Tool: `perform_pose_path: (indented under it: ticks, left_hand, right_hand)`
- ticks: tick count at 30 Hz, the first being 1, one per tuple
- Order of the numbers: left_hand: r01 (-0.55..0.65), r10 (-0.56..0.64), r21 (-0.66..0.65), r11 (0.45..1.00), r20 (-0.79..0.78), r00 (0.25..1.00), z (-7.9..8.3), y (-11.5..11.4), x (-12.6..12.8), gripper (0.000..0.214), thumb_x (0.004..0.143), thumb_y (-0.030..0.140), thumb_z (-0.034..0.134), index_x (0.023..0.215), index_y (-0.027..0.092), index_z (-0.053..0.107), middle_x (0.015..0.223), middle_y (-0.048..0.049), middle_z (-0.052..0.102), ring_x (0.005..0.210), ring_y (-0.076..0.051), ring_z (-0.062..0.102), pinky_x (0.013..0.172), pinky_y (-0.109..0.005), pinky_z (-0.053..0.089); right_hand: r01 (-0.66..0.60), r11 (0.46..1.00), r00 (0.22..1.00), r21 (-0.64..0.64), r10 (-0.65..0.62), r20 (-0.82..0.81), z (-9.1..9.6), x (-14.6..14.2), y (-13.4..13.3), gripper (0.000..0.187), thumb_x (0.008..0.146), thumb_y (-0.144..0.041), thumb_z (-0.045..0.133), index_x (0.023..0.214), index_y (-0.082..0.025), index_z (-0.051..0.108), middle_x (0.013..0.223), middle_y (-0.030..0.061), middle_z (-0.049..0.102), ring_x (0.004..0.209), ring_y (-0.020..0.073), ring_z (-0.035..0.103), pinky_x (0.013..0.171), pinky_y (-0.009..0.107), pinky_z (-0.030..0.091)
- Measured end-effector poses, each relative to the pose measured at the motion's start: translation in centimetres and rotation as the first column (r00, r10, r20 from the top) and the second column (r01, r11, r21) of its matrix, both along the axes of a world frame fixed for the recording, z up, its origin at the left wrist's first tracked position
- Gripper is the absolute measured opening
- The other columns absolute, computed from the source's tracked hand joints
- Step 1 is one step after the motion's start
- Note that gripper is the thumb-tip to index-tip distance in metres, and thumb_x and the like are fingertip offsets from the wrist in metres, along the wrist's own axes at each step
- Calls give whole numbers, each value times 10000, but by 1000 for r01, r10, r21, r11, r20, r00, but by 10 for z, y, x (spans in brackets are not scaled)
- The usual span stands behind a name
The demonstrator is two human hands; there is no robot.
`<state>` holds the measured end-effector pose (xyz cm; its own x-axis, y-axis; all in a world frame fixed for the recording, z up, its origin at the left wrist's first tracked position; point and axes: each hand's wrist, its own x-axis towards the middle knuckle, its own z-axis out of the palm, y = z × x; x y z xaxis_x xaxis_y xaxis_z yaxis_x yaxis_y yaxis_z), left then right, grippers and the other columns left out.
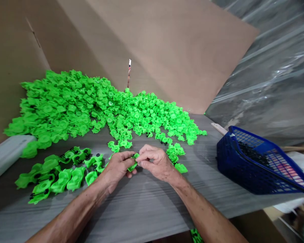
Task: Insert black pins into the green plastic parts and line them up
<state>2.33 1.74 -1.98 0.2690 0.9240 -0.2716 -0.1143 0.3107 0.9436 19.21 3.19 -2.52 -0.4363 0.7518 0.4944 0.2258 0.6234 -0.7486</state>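
My left hand [121,166] is closed around a small bright-green plastic toy car body [133,163], held above the front middle of the table. A dark bit shows on the piece's upper side. My right hand [154,160] pinches at the piece's right end, and its fingertips hide whatever is between them. To the left lie several green car bodies fitted with black wheels and axles [40,194], some upside down. More loose green bodies [176,150] lie just beyond my right hand.
A large heap of green bodies [66,104] spreads along the back against a brown board [162,50]. On the right stands a blue plastic basket [243,168] with black parts [253,153] in it. A whitish block [10,153] sits at the left edge of the grey table [142,209].
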Motion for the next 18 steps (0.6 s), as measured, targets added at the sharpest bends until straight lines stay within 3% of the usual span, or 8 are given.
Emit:
perform_pose_path:
  ticks: [9,18]
  left_hand:
    - [-46,46,-13,999,19,999,5,-2,0,311,585,272,682,861,131,651,679,5,604,464,-88,538,399,-201,379]
    - [-77,78,-36,996,21,997,3,-2,2,324,586,254,675,882,131,638,677,7,608,462,-93,532,417,-218,372]
  right_hand:
    - [21,998,1000,60,-20,-11,1,-1,-1,89,796,-124,655,796,-180,724,807,17,607,744,118,596,678,252,482]
    - [15,1000,1000,4,-15,20,1,1,-1,99,796,-115,627,792,-173,706,834,21,592,771,124,594,695,255,479]
